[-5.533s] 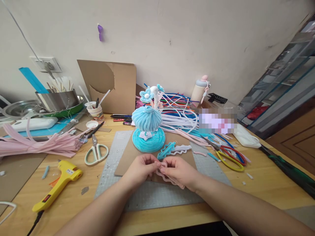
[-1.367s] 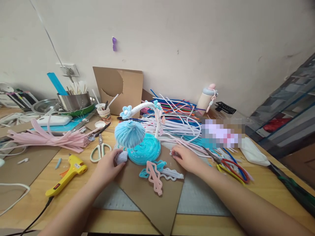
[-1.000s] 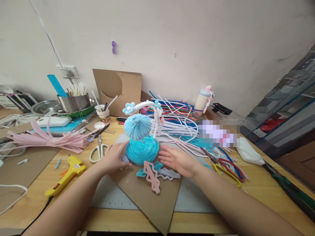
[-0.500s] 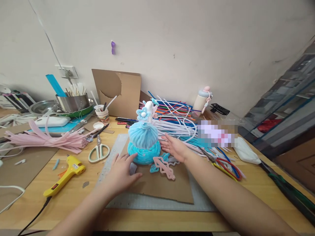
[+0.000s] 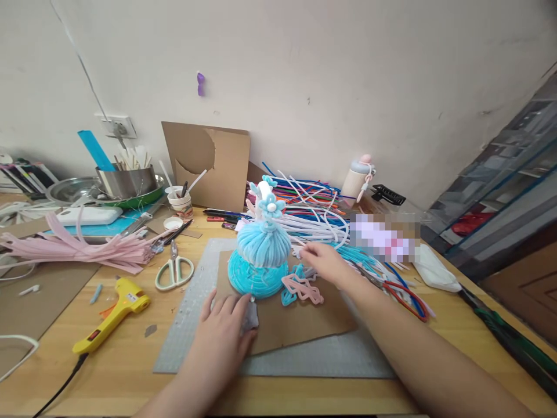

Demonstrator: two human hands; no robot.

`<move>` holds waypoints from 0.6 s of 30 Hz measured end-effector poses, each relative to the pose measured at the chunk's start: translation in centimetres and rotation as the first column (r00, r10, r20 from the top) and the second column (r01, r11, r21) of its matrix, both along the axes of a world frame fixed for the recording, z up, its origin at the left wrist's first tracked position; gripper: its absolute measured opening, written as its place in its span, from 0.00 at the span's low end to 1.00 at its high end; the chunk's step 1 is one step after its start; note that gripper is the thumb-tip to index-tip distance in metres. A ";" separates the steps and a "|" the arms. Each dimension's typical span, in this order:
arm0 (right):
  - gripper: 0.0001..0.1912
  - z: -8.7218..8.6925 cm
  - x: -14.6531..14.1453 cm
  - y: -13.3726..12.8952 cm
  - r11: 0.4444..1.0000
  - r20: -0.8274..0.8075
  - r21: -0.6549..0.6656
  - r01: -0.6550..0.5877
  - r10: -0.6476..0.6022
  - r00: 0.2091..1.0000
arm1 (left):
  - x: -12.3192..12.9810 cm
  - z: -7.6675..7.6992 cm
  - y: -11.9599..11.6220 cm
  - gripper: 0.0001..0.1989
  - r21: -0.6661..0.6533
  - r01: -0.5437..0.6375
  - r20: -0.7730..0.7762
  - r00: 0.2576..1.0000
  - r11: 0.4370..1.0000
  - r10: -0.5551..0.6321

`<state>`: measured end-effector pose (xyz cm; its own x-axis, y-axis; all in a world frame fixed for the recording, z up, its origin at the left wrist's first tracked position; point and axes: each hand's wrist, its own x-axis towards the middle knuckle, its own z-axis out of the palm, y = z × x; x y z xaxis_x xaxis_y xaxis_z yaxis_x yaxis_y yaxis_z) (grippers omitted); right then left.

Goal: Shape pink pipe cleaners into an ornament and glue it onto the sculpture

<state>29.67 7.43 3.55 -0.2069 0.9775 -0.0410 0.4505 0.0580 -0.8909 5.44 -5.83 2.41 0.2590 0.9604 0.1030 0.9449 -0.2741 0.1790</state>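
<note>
A blue fuzzy pipe-cleaner figure [image 5: 263,247], with a gathered skirt, flowers and a white top, stands on a coiled blue base [image 5: 256,278] on a sheet of cardboard [image 5: 296,328]. My left hand [image 5: 224,325] lies on the cardboard's near left side, fingers stretched, thumb and index finger beside a small translucent grey piece [image 5: 250,316]. My right hand [image 5: 322,260] is right of the figure, fingers drawn together near the cardboard's far edge; what they pinch is hidden. Between the hands lie a pink zigzag piece [image 5: 304,290] and a blue zigzag piece [image 5: 288,297].
A grey cutting mat [image 5: 322,366] lies under the cardboard. To the left are scissors [image 5: 174,273], a yellow glue gun [image 5: 113,316] and pink pipe cleaners [image 5: 82,247]. Behind are many coloured pipe cleaners [image 5: 300,223], a paper cup [image 5: 180,203] and a bottle [image 5: 357,180].
The cardboard and figure have turned counterclockwise and shifted slightly right; the front flower now faces right. My right hand's fingers have closed from spread. My left hand has moved nearer and slightly right.
</note>
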 end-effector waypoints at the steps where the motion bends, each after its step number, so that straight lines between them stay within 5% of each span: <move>1: 0.10 0.0 0.6 -1.1 1.000 0.045 0.013 -0.009 0.009 0.999 | -0.1 -0.2 -0.1 0.20 0.012 -0.001 0.006 1.000 1.000 0.000; 7: 0.04 -1.4 2.4 -6.3 0.982 0.362 0.044 -0.183 0.155 0.919 | -1.6 -0.5 -0.1 0.18 0.044 -0.026 0.086 0.996 0.999 0.022; 11: 0.05 -1.1 1.6 -7.3 0.984 0.364 0.057 -0.167 0.135 0.921 | -1.4 0.3 0.2 0.21 0.009 -0.046 0.383 0.923 0.999 0.039; 13: 0.06 -0.8 0.2 -7.8 0.979 0.245 -0.021 -0.205 0.203 0.948 | -0.5 0.4 0.4 0.22 -0.158 0.005 0.645 0.758 0.987 0.099; 15: 0.07 -0.8 -1.9 -8.3 0.932 -0.039 -0.182 -0.312 0.310 0.950 | 0.7 0.0 0.6 0.22 -0.357 0.106 0.852 0.444 0.928 0.278; 18: 0.09 -1.1 -5.7 -9.0 0.844 -0.348 -0.304 -0.442 0.333 0.876 | 2.1 -1.1 0.8 0.19 -0.483 0.238 0.871 0.034 0.843 0.489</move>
